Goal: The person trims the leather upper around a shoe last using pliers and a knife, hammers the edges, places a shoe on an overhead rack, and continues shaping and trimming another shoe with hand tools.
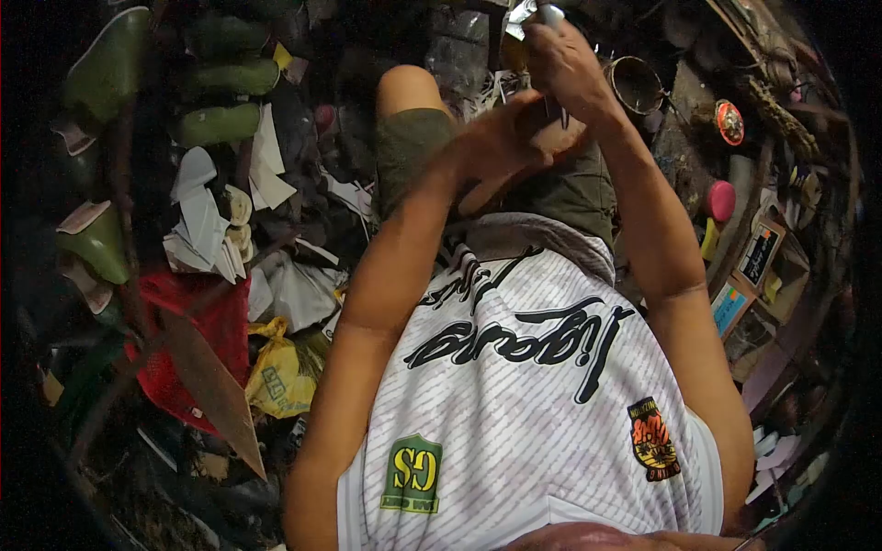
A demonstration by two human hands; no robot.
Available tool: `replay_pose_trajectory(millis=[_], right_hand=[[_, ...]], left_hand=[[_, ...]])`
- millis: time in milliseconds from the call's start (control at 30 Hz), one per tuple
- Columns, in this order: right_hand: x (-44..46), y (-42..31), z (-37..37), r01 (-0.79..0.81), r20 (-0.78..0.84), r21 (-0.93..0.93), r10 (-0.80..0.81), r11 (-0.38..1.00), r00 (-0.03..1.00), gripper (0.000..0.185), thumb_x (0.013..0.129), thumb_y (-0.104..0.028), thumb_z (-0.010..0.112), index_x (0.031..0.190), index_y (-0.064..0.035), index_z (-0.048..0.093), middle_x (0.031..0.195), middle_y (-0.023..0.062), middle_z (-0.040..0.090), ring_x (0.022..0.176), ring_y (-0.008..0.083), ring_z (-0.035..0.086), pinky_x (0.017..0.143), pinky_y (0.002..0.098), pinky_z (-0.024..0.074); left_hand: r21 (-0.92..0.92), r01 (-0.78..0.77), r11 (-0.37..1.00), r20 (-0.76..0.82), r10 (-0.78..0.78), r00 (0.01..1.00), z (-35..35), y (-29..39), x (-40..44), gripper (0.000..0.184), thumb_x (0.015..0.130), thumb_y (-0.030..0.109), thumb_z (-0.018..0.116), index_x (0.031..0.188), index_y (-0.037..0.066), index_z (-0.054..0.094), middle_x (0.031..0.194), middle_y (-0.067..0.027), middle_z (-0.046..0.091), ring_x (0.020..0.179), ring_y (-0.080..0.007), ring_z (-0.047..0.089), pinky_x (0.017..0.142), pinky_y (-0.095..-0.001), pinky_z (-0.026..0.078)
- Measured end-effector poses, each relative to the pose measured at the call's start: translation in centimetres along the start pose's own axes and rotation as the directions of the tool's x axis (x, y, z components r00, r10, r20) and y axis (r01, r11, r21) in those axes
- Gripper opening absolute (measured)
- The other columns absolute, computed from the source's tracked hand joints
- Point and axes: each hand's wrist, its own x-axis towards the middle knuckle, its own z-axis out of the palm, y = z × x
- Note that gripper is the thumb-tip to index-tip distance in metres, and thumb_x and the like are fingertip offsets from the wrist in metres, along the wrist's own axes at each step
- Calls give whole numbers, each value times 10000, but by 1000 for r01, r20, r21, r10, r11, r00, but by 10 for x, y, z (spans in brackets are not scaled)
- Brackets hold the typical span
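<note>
My left hand (501, 147) is curled around a dark object (537, 118) above my lap. Blur and overlapping fingers hide what kind of thing it is. Just beyond it, my right hand (570, 78) is closed in a fist around something with a pale, rounded end (551, 15) showing above the fingers. A shiny silver-white piece (520, 16) is beside that end. The two hands are close together, right one farther out, over my bent knees in dark green shorts (413, 151).
Green boot-shaped pieces (216, 124) and white cut sheets (197, 216) lie left, above a red bag (207, 367), a brown pointed strip (216, 390) and a yellow plastic bag (278, 372). On the right are a round tin (636, 84), a pink lid (719, 199) and small boxes (758, 253).
</note>
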Motion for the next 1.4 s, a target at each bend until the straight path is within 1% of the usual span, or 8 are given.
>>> replay_pose_trajectory(millis=[100,167,567,700,767,1100,1233,1400], right_hand=[[-2,-28,-13,-598,283,168,543,784,791,259,918,-340,508,852,-97,569,646,-20,502,549,88,458,486,261,390],[-22,-46,-29,-565,249,297,509,769,824,228,900,-329,536,847,-109,567,654,-18,508,555,91,478,493,260,403],[-96,0,-47,-426,-227,393,535,815,814,385,883,-200,642,1184,-61,446,851,49,612,692,149,627,520,269,476],[-105,2,-56,-361,-151,-248,332,899,931,247,919,-210,586,1081,-33,524,770,72,640,623,208,615,530,328,458],[-99,-15,-59,-85,28,-747,159,659,987,228,903,-211,589,1023,-23,545,754,127,634,631,328,586,581,371,459],[-62,-41,-42,295,327,-936,161,193,931,147,902,-190,562,943,-51,580,889,109,589,828,304,585,842,413,417],[-47,-45,-43,334,365,-926,190,176,911,169,882,-201,586,930,-39,578,821,141,601,772,320,598,753,414,447],[-48,-17,-33,206,396,-712,141,672,908,235,843,-228,630,890,-6,572,674,199,561,634,364,590,568,440,439]], left_hand=[[544,32,838,37,-62,997,4,-6,5,914,697,253,820,1404,12,293,1370,-130,454,1261,-222,444,1078,-365,341],[12,-70,997,-72,71,995,-3,-18,7,944,693,275,816,1410,2,265,1358,-148,454,1258,-238,444,1077,-372,341],[-4,69,998,-452,-64,890,-3,-11,-11,862,694,211,810,1351,-24,304,1246,-145,503,1138,-225,497,986,-344,407],[-162,135,978,-478,-197,856,-4,-22,-11,737,727,231,790,1279,-20,371,1186,-126,532,1069,-195,524,936,-330,434],[-91,148,985,-509,-174,843,-2,-24,-11,736,749,225,770,1301,-29,354,1177,-139,536,1081,-205,522,938,-322,432],[49,4,999,-501,21,865,4,-16,-14,856,800,121,724,1427,-30,161,1275,-170,515,1171,-227,507,1000,-327,402],[-27,-49,998,-493,30,870,7,-7,-14,906,766,123,762,1437,8,164,1293,-164,499,1190,-227,490,1010,-329,391],[40,-173,984,-515,168,840,1,-20,-10,930,758,82,758,1424,-33,119,1178,-157,552,1078,-204,538,974,-314,402]])
